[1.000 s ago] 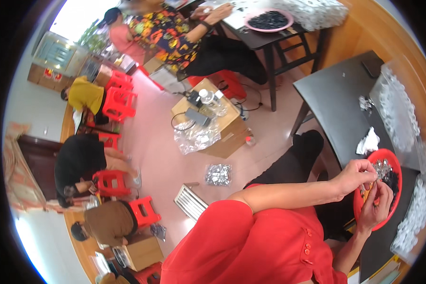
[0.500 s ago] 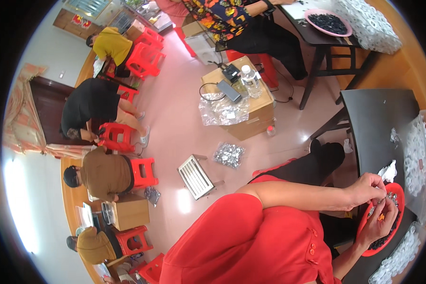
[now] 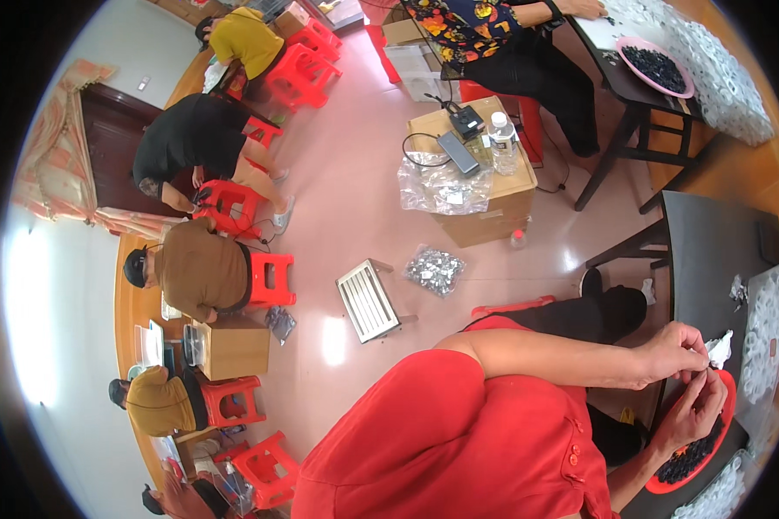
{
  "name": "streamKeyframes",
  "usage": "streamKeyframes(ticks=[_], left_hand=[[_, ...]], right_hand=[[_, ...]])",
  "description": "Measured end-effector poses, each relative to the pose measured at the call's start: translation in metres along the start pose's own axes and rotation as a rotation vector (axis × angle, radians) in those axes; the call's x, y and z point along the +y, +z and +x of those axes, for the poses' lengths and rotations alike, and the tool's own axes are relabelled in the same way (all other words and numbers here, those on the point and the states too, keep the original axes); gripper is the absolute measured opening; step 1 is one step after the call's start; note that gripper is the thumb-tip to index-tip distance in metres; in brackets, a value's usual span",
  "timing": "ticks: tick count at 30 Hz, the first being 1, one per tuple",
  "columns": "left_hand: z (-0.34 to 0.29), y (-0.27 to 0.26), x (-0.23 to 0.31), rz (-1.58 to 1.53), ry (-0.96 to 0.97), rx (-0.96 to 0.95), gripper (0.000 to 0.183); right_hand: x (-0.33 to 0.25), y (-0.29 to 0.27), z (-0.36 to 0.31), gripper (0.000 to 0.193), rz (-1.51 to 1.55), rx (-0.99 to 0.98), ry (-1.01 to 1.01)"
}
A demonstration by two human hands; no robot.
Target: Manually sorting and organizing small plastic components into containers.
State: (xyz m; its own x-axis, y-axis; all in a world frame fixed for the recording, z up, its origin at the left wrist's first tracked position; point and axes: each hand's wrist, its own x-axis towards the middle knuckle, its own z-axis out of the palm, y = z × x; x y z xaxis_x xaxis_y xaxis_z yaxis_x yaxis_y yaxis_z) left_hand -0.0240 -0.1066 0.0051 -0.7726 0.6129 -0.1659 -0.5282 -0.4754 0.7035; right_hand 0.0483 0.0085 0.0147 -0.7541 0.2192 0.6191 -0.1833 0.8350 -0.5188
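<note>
My left hand [image 3: 673,355] and my right hand [image 3: 694,413] meet over the near edge of the dark table. Both have thumb and fingers pinched together, fingertips close to each other. Whatever lies between them is too small to name. Below them, partly covered by my right hand, sits a red oval tray [image 3: 730,400] with many small black parts [image 3: 685,463] in it. A crumpled white tissue [image 3: 720,349] lies just beyond my left fingertips.
Clear plastic packs of white ring-shaped pieces [image 3: 763,333] line the table's far side. A cardboard box [image 3: 493,216] carries a bottle and a power bank. A low slatted stool [image 3: 368,303] and a bag of metallic parts [image 3: 434,270] are on the floor. Several people sit or bend nearby.
The view has shifted, so the room and table sit differently in the picture. My hands stay pinched together, now nearer the tissue and the tray's upper end.
</note>
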Motion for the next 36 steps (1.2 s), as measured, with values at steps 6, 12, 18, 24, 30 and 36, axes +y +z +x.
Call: streamKeyframes(ticks=[6, 12, 18, 24, 30, 36], left_hand=[[-0.003, 0.0, 0.005, 0.02, 0.014, 0.013, 0.01], [-0.009, 0.001, 0.009, 0.019, 0.043, 0.001, 0.01], [-0.016, 0.0, 0.009, 0.059, 0.048, -0.027, 0.013], [-0.019, 0.005, 0.005, -0.012, -0.042, -0.099, 0.022], [-0.005, 0.007, 0.002, -0.141, -0.202, -0.185, 0.025], [0.01, 0.012, 0.019, -0.187, -0.334, -0.291, 0.031]], right_hand=[[-0.001, 0.003, 0.0, 0.007, 0.03, 0.017, -0.015], [-0.003, 0.002, -0.001, 0.007, 0.052, 0.036, -0.026], [-0.007, -0.001, -0.003, 0.008, 0.021, 0.04, -0.034], [0.004, -0.008, -0.01, 0.007, -0.01, 0.088, -0.001], [-0.003, -0.021, -0.009, 0.007, 0.095, 0.145, 0.114], [-0.02, -0.026, 0.007, 0.01, 0.039, 0.203, 0.214]])
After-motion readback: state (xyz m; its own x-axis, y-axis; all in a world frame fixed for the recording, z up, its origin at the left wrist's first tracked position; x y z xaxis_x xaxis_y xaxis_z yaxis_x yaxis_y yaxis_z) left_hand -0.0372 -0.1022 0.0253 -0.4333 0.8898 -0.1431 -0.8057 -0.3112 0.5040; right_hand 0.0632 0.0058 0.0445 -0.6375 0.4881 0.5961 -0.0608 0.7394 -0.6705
